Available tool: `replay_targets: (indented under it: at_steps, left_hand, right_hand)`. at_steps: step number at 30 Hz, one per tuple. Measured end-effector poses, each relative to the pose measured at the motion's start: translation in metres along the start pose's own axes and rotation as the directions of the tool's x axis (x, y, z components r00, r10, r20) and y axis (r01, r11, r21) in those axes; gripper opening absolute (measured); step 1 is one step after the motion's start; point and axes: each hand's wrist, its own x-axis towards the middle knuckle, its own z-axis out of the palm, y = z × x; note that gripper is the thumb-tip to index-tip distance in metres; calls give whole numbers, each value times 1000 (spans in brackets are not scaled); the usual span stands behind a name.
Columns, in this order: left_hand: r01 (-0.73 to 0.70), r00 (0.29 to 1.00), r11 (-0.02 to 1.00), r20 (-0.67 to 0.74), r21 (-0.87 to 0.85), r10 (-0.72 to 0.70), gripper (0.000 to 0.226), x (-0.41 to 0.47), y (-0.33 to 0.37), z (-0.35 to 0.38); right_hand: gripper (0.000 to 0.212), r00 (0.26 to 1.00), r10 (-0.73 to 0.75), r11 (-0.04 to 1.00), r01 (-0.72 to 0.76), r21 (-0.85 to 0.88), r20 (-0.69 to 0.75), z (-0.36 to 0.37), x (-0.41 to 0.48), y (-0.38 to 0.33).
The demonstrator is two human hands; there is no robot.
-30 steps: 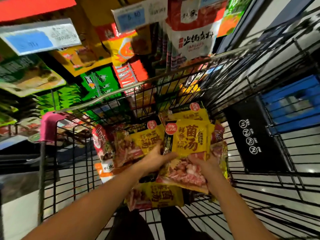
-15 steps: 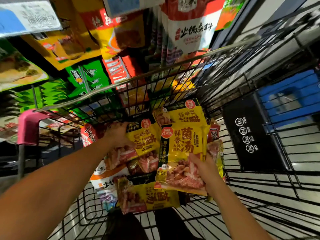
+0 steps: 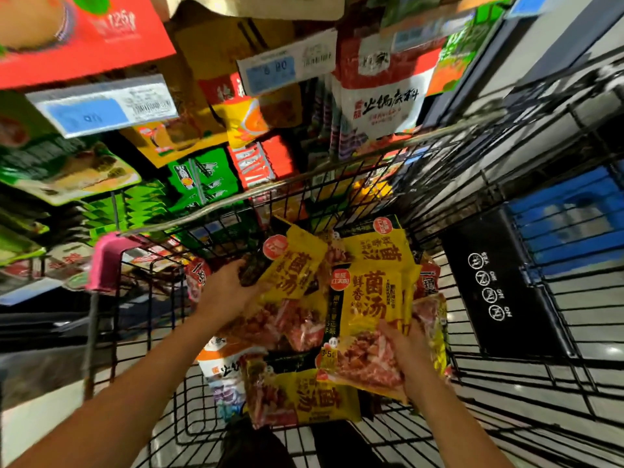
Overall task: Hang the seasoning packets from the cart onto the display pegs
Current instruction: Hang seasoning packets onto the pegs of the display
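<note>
Several yellow seasoning packets lie piled in the black wire cart (image 3: 499,373). My left hand (image 3: 224,288) grips the left edge of one tilted yellow packet (image 3: 297,268) and holds it raised off the pile. My right hand (image 3: 407,349) holds the lower right corner of a second yellow packet (image 3: 369,309), which stands nearly upright. Another yellow packet (image 3: 304,400) lies flat at the near end of the cart. A white and orange packet (image 3: 223,366) lies under the left side of the pile.
Display pegs with hanging packets fill the shelf beyond the cart: green packets (image 3: 202,177), a white and red bag (image 3: 381,96), blue price tags (image 3: 101,109). A pink cap (image 3: 108,258) covers the cart's left corner. A black panel (image 3: 493,285) is at the right.
My left hand has left the front packet, gone left to a second one and lifted it, tilted, off the pile. The right hand keeps its packet. The view has tipped upward.
</note>
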Motion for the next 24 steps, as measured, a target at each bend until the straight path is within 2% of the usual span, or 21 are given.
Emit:
replay_targets:
  at_steps: [2, 3, 6, 8, 10, 13, 15, 18, 19, 22, 24]
  left_hand:
    - [80, 992, 953, 119, -293, -46, 43, -16, 10, 0]
    - [133, 980, 913, 190, -386, -62, 34, -17, 9, 10]
    - [282, 932, 791, 350, -543, -92, 23, -29, 29, 37]
    - [428, 873, 714, 457, -554, -169, 43, -28, 34, 59]
    - [518, 805, 677, 566, -523, -178, 63, -28, 39, 75]
    - [611, 692, 643, 706, -462, -150, 68, -32, 53, 91]
    - [576, 712, 675, 689, -462, -136, 78, -31, 62, 100]
    - [513, 786, 694, 601, -505, -144, 128, -27, 75, 112]
    - [504, 796, 688, 591, -523, -134, 131, -26, 78, 115]
    - [430, 815, 756, 573, -493, -90, 117, -18, 92, 123]
    - [368, 795, 823, 606, -432, -37, 100, -3, 107, 127]
  right_hand:
    - [33, 999, -41, 999, 40, 21, 26, 1, 0, -1]
    - [39, 998, -53, 998, 51, 40, 43, 2, -1, -2]
    - [42, 991, -109, 993, 105, 55, 77, 5, -8, -9]
    - [44, 987, -139, 990, 137, 31, 78, 4, -8, -10]
    - [42, 987, -147, 989, 146, 33, 62, 2, -7, -13]
    - [40, 986, -145, 989, 141, 52, 86, 1, -6, -14]
    - [49, 985, -135, 988, 126, 92, 105, 1, -7, -18]
    - [82, 985, -129, 991, 123, 61, 117, -2, -6, -21]
    - [88, 983, -142, 990, 139, 37, 116, -3, -5, -21]
    - [94, 996, -89, 996, 88, 15, 25, -11, 3, -22]
    - [100, 996, -79, 995, 81, 64, -44, -19, 9, -23]
